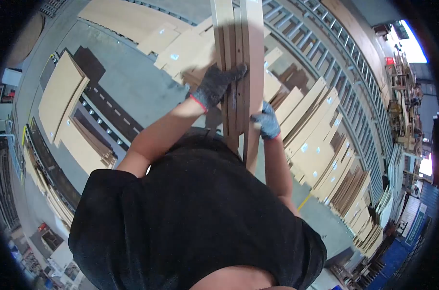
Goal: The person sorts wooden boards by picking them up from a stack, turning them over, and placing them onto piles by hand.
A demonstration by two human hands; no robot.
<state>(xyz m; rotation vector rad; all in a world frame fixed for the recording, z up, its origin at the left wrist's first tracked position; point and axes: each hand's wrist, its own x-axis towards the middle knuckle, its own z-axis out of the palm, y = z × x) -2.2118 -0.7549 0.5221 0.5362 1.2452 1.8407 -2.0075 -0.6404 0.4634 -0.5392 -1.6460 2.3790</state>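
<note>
A bundle of several long, narrow wooden boards (254, 63) stands on edge in front of my body, running from the top of the view down to my waist. My left hand (213, 88), in a dark grey glove with a red cuff, is closed on the bundle's left side, its thumb lying across the board edges. Lower down on the right side, my right hand (268, 123), in a blue-grey glove, grips the outer board; some of its fingers are hidden behind the wood. Small dark holes show along one inner board.
A roller conveyor (325, 63) curves along the right, with stacks of pale wood panels (309, 150) beside it. More panels (60, 99) lie on the left near a dark roller track (108, 108). Further panels (132, 21) are at the top. Grey floor (137, 82) lies between.
</note>
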